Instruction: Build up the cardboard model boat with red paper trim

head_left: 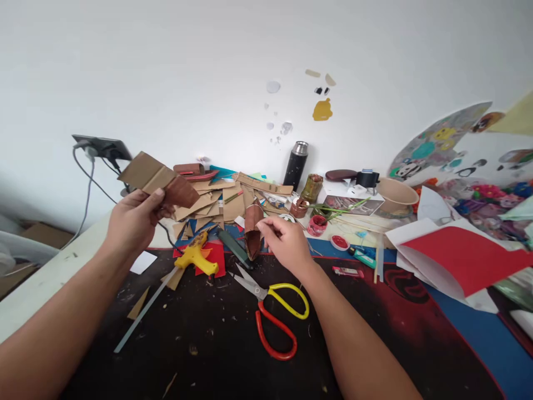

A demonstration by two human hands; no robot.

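Scissors [261, 293] and glue gun [196, 256] lie before cardboard scraps [232, 210].

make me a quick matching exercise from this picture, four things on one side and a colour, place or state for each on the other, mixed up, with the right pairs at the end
Things
1. cardboard piece
2. scissors
3. glue gun
4. flask

Descriptions
A. lying open, one handle loop red and the other yellow
B. black with a silvery top, near the wall
C. held in the left hand
D. mostly yellow, with a long pale stick jutting from it

Right pairs: 1-C, 2-A, 3-D, 4-B
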